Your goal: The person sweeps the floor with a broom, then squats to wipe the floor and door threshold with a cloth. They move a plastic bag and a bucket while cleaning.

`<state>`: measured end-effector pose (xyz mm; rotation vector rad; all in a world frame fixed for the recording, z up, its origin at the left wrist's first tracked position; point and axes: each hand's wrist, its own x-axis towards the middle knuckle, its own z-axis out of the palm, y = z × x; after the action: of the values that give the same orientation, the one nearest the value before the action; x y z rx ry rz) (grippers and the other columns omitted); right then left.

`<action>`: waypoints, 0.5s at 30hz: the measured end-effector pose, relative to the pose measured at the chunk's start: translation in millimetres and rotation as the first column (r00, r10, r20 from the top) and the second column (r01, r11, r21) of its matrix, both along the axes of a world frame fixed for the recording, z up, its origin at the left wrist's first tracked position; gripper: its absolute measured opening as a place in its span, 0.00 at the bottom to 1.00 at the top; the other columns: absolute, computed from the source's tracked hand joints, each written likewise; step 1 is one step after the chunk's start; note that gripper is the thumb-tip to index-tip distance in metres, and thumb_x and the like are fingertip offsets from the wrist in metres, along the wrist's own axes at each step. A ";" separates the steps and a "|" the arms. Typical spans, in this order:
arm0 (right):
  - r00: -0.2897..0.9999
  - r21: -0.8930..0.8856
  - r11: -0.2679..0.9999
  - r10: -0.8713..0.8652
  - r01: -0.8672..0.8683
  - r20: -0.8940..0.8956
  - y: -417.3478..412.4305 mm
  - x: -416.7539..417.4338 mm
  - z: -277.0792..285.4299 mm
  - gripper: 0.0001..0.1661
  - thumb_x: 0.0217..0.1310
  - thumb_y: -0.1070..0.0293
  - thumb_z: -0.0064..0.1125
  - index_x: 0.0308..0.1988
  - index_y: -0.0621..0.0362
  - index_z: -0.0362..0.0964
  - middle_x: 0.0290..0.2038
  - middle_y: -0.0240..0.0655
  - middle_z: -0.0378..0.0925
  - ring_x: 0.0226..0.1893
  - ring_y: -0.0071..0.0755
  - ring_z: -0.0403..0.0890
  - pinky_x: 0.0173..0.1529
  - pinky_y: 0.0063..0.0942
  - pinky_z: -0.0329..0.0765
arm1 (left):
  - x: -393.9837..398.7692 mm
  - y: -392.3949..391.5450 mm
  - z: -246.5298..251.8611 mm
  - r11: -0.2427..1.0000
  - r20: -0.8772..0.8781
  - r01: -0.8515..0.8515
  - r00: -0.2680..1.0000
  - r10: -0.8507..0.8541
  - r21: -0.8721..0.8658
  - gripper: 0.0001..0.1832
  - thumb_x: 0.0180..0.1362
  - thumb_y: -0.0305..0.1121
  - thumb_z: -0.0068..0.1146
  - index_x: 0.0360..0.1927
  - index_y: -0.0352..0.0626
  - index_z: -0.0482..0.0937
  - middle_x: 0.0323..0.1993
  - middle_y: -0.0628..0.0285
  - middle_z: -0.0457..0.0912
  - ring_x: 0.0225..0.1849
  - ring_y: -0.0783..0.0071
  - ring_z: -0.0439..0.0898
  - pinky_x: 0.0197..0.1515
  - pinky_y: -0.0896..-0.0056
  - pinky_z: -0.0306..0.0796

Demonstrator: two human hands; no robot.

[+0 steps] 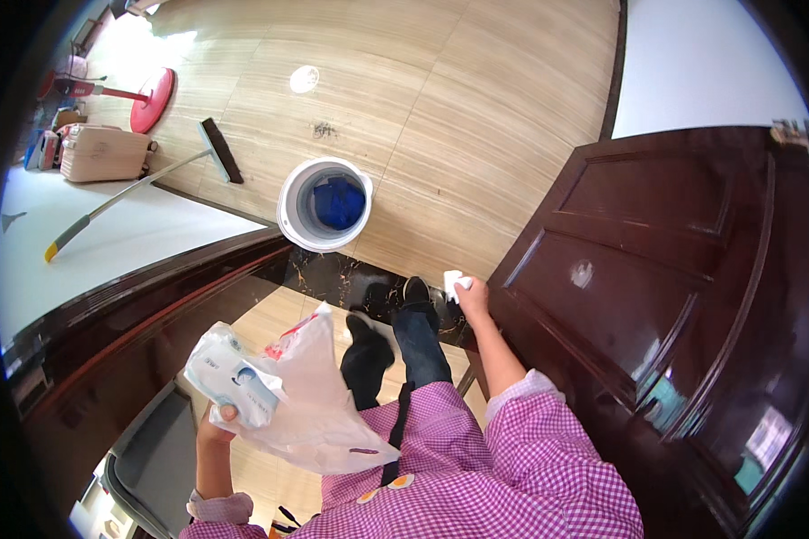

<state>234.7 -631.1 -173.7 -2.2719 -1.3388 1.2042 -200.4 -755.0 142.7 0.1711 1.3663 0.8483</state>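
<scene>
Held out at the lower left, my left hand grips a soft white-and-blue pack of tissues that bears printing. A crumpled white plastic bag with red marks hangs from the same hand, across the front of my checked clothing. My right hand is closed around a small folded white wad, probably tissue, beside the dark wooden door. Ahead of my feet stands a white bin with a blue item, perhaps a bag, inside it.
A dark marble threshold lies under my front shoe. The brown door stands at the right. A broom leans against the left wall, near a beige suitcase and a red round stand base. A grey chair is at lower left.
</scene>
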 end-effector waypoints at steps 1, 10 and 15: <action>0.999 -0.026 1.000 0.016 -0.015 0.047 16.9 9.9 -4.7 0.12 0.41 0.69 0.62 0.31 0.63 0.76 0.25 0.40 0.79 0.26 0.34 0.79 0.33 0.31 0.74 | 3.9 12.9 1.1 0.999 0.005 -0.021 1.000 0.021 0.025 0.53 0.29 0.52 0.72 0.59 0.38 0.59 0.38 0.56 0.76 0.38 0.67 0.77 0.41 0.70 0.72; 0.969 0.018 0.975 0.216 -0.220 0.119 148.2 3.1 21.3 0.13 0.41 0.68 0.63 0.30 0.64 0.75 0.26 0.42 0.79 0.28 0.34 0.80 0.33 0.32 0.74 | 22.8 95.4 42.0 0.881 0.071 -0.290 0.956 0.285 0.373 0.63 0.22 0.58 0.71 0.62 0.37 0.53 0.33 0.49 0.76 0.31 0.66 0.78 0.32 0.71 0.72; 0.945 0.045 0.948 0.309 -0.315 0.107 215.6 9.6 33.0 0.14 0.40 0.64 0.63 0.29 0.61 0.76 0.25 0.43 0.78 0.28 0.41 0.79 0.35 0.34 0.74 | 42.6 126.6 51.7 0.802 0.206 -0.434 0.901 0.382 0.411 0.65 0.20 0.58 0.72 0.63 0.39 0.52 0.31 0.47 0.76 0.28 0.64 0.78 0.28 0.72 0.72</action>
<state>244.2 -415.5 -140.7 -2.1572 -1.8024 1.1323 -157.9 -628.4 194.4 0.1815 1.0933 1.5200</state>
